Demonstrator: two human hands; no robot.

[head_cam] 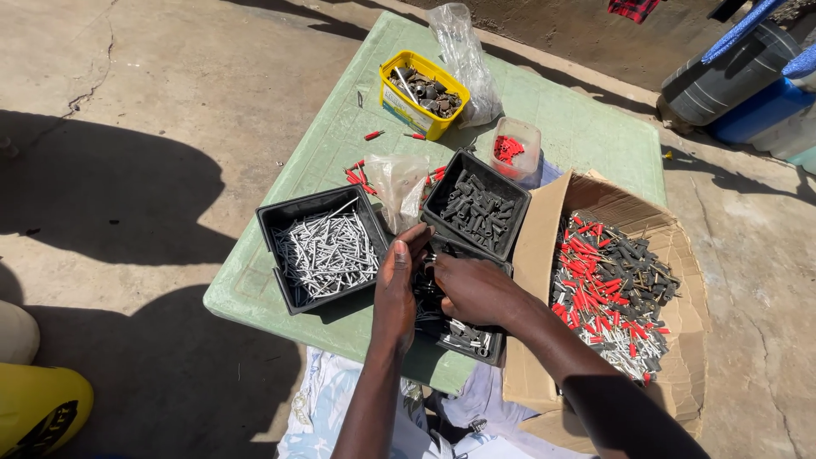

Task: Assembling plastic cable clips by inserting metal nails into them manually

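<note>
Both my hands meet over a black tray [466, 338] of mixed dark and silver hardware at the near edge of the green table [586, 127]. My left hand [398, 282] rests on the tray's left rim, fingers curled downward. My right hand [473, 289] reaches into the tray from the right, its fingers closed on small pieces I cannot make out. A second black tray [476, 204] of grey plugs sits stacked and tilted just behind my hands. To the left stands a black tray [321, 248] full of silver nails.
A cardboard box [612, 289] of red and grey wall plugs lies at the right. A yellow tub [422, 92] of metal bits, a clear plastic bag [463, 51] and a clear cup [514, 149] of red plugs stand farther back. Loose red plugs [357, 170] are scattered about. Barrels [739, 85] stand at the far right.
</note>
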